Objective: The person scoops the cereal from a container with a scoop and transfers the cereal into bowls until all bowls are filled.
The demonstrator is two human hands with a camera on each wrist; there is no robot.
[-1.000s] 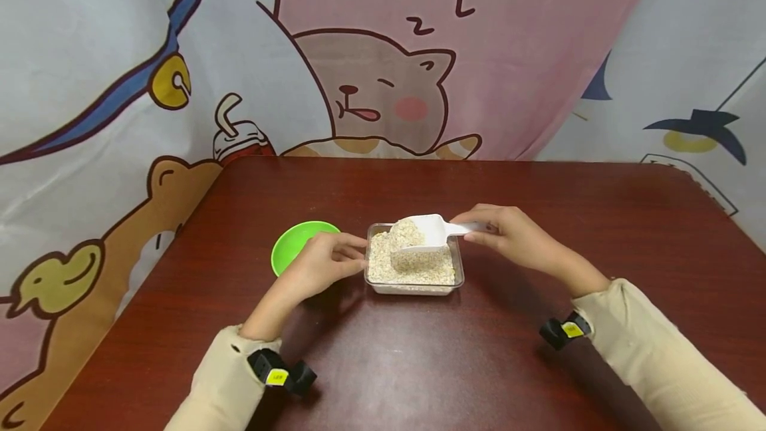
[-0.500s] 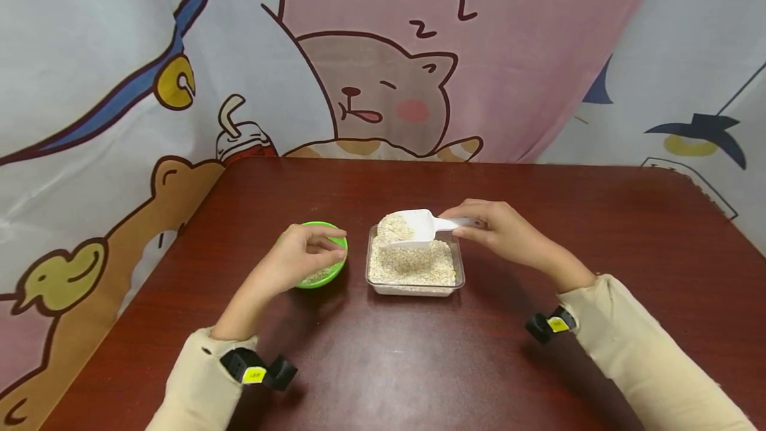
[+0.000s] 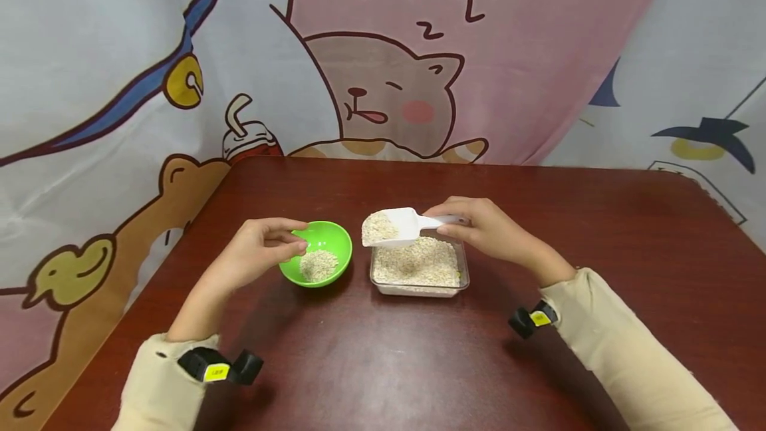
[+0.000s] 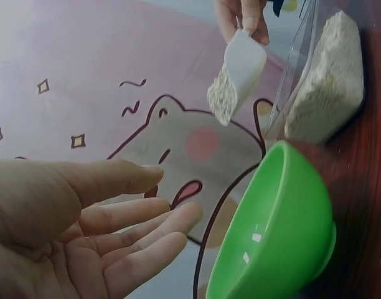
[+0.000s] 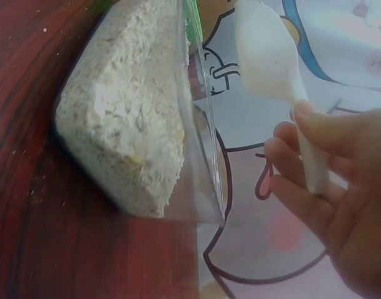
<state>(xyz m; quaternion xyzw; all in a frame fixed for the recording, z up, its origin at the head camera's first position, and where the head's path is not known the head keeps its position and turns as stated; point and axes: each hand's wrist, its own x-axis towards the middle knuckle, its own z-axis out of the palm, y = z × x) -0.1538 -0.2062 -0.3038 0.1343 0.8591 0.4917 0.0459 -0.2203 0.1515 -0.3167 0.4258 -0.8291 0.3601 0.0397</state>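
Cartoon backdrop (image 3: 383, 52) fills the wall, a sleeping cat drawn across it, and in front sits the dark red table (image 3: 419, 364). On the table, 2 vessels side by side: a clear plastic tub (image 3: 419, 270) packed with oats, and just left of it a green bowl (image 3: 317, 261) with a small heap of oats at the bottom. The right hand (image 3: 485, 231) pinches the handle of a white scoop (image 3: 391, 226), thumb over the top and fingers curled beneath, as the right wrist view shows plainly. The scoop is lifted above the tub's left rim, loaded with oats, its mouth pointing toward the bowl and hanging between the 2 vessels. The left hand (image 3: 257, 255) sits at the bowl's left edge, fingertips at the rim; from the left wrist view its fingers are loose and nearly straight, gripping nothing. Both cream sleeves (image 3: 628, 351) carry a black wrist camera.
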